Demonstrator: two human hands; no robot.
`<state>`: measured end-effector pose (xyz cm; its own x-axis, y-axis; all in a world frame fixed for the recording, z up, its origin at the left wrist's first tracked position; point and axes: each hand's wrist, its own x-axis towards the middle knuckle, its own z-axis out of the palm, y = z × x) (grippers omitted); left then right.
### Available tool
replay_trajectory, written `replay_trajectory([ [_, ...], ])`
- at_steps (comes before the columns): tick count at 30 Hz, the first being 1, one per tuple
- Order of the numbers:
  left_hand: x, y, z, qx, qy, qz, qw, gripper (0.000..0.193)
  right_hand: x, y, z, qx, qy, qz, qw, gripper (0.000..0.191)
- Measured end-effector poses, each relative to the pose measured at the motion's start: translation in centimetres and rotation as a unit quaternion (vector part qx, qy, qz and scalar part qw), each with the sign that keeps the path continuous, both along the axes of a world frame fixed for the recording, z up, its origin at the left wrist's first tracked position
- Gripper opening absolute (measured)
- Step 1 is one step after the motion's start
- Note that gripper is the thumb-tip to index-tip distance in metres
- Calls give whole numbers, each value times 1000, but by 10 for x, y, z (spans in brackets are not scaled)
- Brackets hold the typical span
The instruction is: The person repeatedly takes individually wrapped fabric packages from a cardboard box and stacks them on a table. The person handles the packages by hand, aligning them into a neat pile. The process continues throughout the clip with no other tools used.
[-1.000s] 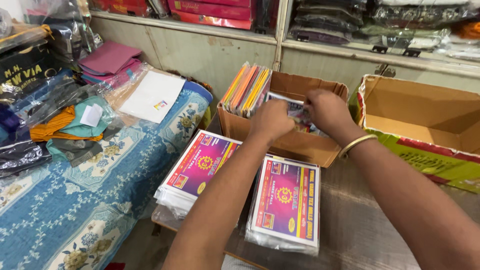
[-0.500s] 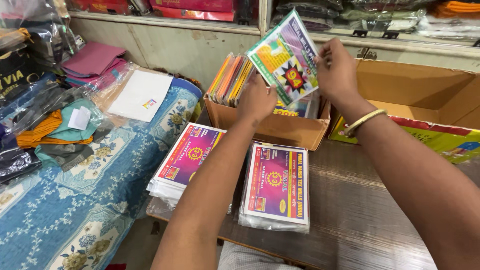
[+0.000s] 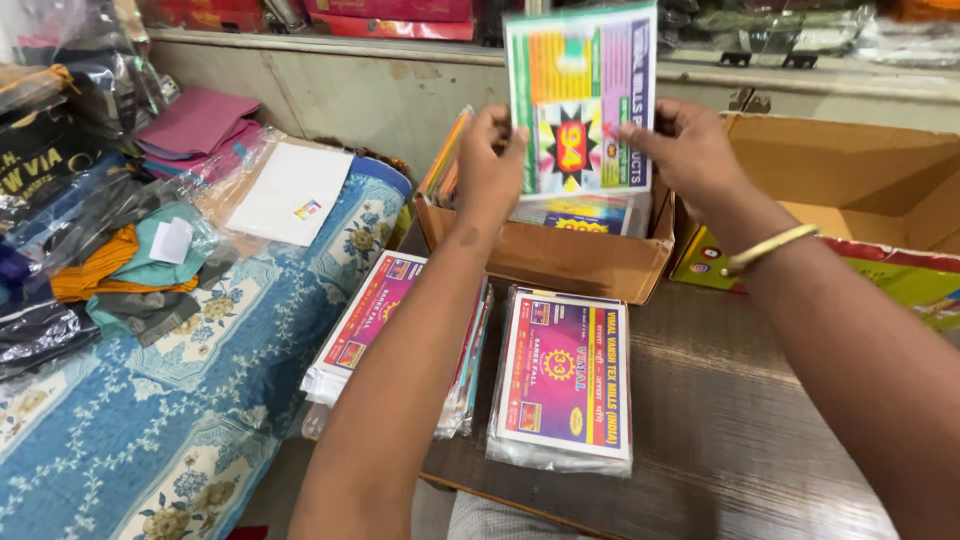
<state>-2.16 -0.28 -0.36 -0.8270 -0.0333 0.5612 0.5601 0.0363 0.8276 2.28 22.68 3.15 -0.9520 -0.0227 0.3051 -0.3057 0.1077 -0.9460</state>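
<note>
Above brown cardboard box [image 3: 560, 262], glossy flat packet [image 3: 582, 95] (both hands' fingers [image 3: 497, 140] pinching)

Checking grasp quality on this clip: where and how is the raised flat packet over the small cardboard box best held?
By its two side edges, one hand from each side. The packet is thin, flat and upright, so the left hand pinches the left edge and the right hand the right, above the box.

A textile shop: shelves [image 3: 400, 20] along the back wall hold wrapped, folded cloth. Below them, a cardboard box [image 3: 560, 255] of plastic-wrapped fabric packets stands on the surface [image 3: 720, 440], with more packet stacks [image 3: 565, 385] before it.
</note>
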Motion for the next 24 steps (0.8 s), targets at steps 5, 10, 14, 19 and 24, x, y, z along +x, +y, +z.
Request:
replay_trajectory([
  [5, 83, -26, 24, -116, -9, 0, 993, 30, 73, 19, -10, -156, -68, 66, 983, 23],
  [10, 172, -52, -6, -358, -228, -43, 904, 50, 148, 18, -93, 64, -215, 41, 974, 38],
  [14, 195, -51, -30, -429, -239, -46, 870, 50, 165, 6, -150, 90, -368, 22, 925, 41],
  [19, 197, -50, -44, -447, -167, -39, 878, 42, 164, 5, -174, 163, -301, 47, 938, 46],
  [24, 199, -44, -39, -505, -173, -4, 846, 45, 164, 1, -163, 302, -270, 29, 914, 56],
])
